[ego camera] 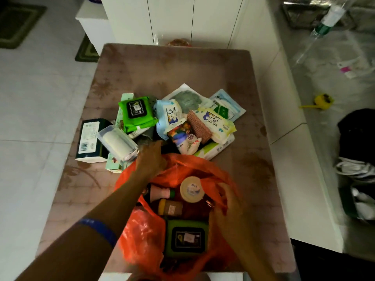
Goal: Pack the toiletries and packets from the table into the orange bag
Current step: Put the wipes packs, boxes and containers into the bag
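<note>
The orange bag point(140, 228) lies open on the near part of the table point(182, 67). Inside it I see a green wipes pack point(185, 238), a small brown bottle point(170, 207), a pink bottle point(160, 192) and a round white lid point(191, 189). My right hand point(228, 211) grips the bag's right rim. My left hand point(151, 159) reaches past the bag's far rim toward the pile, fingers extended and touching dark items there. The pile holds a bright green wipes pack point(137, 112), blue-and-white wipes packets point(169, 116), a colourful packet point(183, 136) and a clear tub point(117, 141).
A dark box point(89, 138) with a barcode label sits at the pile's left. White cabinets point(182, 19) stand behind the table. On the right, a white ledge point(292, 138), a yellow object point(323, 101) and dark clothing point(357, 134) lie on the floor.
</note>
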### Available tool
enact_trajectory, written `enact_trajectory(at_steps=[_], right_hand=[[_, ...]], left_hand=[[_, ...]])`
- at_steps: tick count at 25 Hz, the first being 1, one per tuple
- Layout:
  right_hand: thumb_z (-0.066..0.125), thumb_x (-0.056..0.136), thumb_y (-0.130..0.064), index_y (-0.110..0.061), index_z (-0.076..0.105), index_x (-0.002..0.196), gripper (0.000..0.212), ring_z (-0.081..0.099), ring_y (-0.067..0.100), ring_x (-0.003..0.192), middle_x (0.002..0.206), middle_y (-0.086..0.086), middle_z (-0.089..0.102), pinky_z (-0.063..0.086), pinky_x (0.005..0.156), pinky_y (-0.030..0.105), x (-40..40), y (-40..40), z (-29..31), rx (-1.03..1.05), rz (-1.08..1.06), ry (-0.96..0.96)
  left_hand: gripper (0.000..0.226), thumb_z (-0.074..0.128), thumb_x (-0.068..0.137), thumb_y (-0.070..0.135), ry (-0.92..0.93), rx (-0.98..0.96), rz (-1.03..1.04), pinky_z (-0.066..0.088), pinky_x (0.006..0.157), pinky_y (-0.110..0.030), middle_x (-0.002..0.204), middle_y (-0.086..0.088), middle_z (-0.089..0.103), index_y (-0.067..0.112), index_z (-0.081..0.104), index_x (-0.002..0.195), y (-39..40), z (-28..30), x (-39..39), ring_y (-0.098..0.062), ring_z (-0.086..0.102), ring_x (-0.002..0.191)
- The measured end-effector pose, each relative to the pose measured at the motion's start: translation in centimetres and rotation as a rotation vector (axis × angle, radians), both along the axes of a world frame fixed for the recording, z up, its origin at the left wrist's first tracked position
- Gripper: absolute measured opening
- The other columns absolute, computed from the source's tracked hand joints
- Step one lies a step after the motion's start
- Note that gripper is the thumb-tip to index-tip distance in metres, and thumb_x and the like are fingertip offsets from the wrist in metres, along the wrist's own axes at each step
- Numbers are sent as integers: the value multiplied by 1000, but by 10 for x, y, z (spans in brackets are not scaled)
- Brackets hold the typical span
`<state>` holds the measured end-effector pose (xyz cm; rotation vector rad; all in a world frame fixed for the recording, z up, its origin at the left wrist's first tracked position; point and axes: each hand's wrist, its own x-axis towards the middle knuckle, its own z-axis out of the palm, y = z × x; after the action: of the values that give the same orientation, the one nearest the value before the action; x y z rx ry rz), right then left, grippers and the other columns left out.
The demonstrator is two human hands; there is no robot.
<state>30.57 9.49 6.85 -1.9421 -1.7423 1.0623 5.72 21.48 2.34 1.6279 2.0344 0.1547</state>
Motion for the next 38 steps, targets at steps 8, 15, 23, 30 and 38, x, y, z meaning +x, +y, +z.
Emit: enact_trajectory(at_steps=[8, 15, 23, 30, 38], right_hand=[[59, 88, -32, -14, 70, 97, 23, 66, 20, 69, 68, 7, 69, 51, 64, 29, 17, -1, 26, -198, -544, 582], [58, 88, -28, -13, 73, 91, 22, 64, 10, 56, 68, 8, 70, 47, 47, 15, 22, -7, 36, -169, -567, 642], [60, 90, -24, -12, 69, 87, 16, 65, 15, 62, 66, 4, 70, 50, 63, 31, 23, -5, 44, -161, -512, 611], [57, 93, -12, -22, 65, 93, 12, 60, 15, 59, 69, 5, 67, 49, 51, 23, 12, 26, 66, 19, -481, 647], [63, 79, -13, -38, 32, 126, 61, 59, 33, 103, 127, 7, 53, 51, 86, 55, 45, 33, 44, 129, -658, 164]], left_hand=[[54, 43, 88, 65, -846, -535, 237, 47, 89, -31, 121, -7, 64, 23, 60, 118, 7, 8, -19, -21, 61, 101], [73, 72, 62, 38, -32, -235, -24, 54, 82, -40, 110, -11, 66, 21, 39, 125, -2, -31, 10, -34, 63, 98], [71, 81, 58, 50, -139, 354, 169, 51, 79, -41, 101, -5, 63, 19, 47, 112, -8, 79, -29, -27, 59, 94], [71, 65, 62, 55, -82, -44, -399, 49, 90, -38, 114, 4, 62, 29, 48, 125, -105, 61, 0, -21, 60, 106], [53, 60, 75, 30, 2, 215, -415, 52, 87, -34, 123, -2, 66, 27, 56, 127, -118, 44, -18, -20, 59, 110]])
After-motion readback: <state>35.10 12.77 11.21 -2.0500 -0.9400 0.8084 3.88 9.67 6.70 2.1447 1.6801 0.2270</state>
